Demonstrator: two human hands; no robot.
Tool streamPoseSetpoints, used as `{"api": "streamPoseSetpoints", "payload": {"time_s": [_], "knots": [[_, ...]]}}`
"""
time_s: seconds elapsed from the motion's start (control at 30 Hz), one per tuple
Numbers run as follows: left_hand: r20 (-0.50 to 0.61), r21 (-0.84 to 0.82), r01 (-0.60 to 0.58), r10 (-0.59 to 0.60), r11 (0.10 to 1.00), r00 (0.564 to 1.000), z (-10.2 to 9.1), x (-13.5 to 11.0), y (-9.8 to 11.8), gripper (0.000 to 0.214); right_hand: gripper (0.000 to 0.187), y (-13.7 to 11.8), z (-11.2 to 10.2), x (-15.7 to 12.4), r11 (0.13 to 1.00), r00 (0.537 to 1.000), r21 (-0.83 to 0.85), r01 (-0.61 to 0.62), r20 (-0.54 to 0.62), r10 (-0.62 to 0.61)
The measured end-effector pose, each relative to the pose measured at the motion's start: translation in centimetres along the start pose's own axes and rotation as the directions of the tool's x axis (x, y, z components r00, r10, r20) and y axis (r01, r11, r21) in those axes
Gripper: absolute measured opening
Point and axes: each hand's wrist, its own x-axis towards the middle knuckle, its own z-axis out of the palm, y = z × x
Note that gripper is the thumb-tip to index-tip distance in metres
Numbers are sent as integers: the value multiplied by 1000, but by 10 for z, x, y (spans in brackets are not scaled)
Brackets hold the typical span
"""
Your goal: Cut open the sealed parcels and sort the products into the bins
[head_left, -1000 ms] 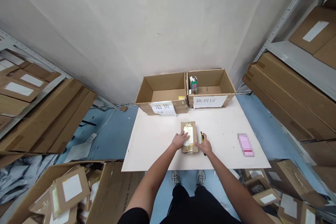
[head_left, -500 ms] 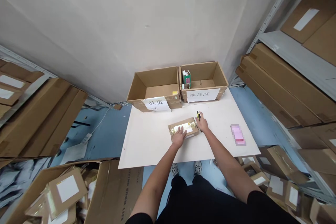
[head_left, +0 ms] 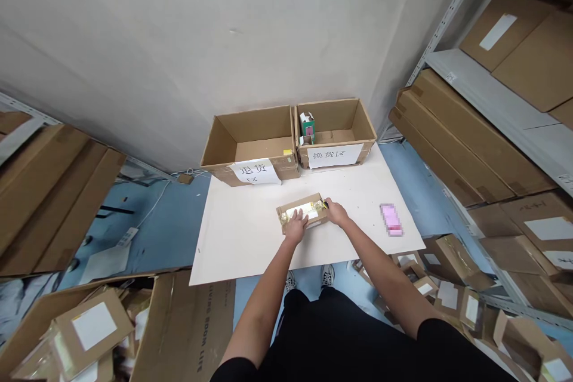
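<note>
Head view. White counter (head_left: 250,239), with shelving full of brown boxes to either side.

Two open cartons stand touching at its far edge, the left carton (head_left: 250,144) and the right carton (head_left: 340,125). Each has a paper label on its front.

Taped brown parcel (head_left: 302,213) lies flat mid-counter, well apart from the cartons. Its long axis runs left to right, with the right end tipped slightly away from the person.

Left hand (head_left: 296,228) rests on the near-left part of the parcel's top, fingers laid flat and a little apart. Right hand (head_left: 337,213) is just beside the parcel's right short end, so it is the nearer hand to that end. Its fingers curl together around a slim tool (head_left: 326,205). Only the dark-and-yellow tip shows, pointing left into the end of the parcel.

A pink item (head_left: 391,219), blurred, lies well to the right.
</note>
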Motion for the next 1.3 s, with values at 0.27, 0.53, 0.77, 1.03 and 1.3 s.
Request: {"api": "streamPoseSetpoints", "payload": {"time_s": [0.27, 0.53, 0.77, 1.03, 1.3], "knots": [[-13, -18, -22, 22, 1000, 1000, 4, 4, -2, 47, 34, -4, 2, 0, 997, 999, -74, -39, 18, 41], [-13, -56, 9, -9, 998, 1000, 4, 8, -2, 46, 56, -28, -2, 8, 985, 985, -125, -116, 112, 131], [20, -60, 23, -22, 998, 1000, -5, 11, -1, 44, 46, 1, 17, -32, 988, 986, -59, -144, 75, 148], [6, -74, 13, -13, 997, 1000, -4, 6, 0, 47, 30, 70, 41, -65, 877, 923, 426, -220, -201, 329], [-40, 3, 99, -99, 995, 994, -15, -8, -10, 43, 43, 119, 39, -30, 766, 829, 487, -419, -140, 542]]}}
